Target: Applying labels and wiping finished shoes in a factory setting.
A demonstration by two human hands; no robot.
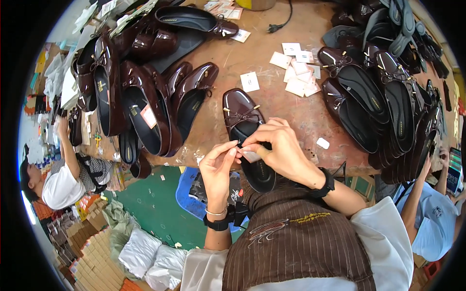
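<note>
One dark burgundy patent flat shoe (239, 105) with a thin bow lies in front of me, its toe pointing away and its heel over the table's near edge. Above its opening, my left hand (219, 165) pinches a small pale tag (250, 155) at one corner. Fingers of my right hand (279, 144) close on the same tag from the other side. Just what the fingertips grip at the corner is too small to make out. The shoe's black insole (259, 175) shows below the hands.
Burgundy flats (145, 106) are heaped at the left and more flats (361, 92) at the right. Loose paper tags (298, 72) lie mid-table, near a black plug (275, 28). A blue basket (187, 194) stands below the edge. People work at left (63, 186) and right (432, 218).
</note>
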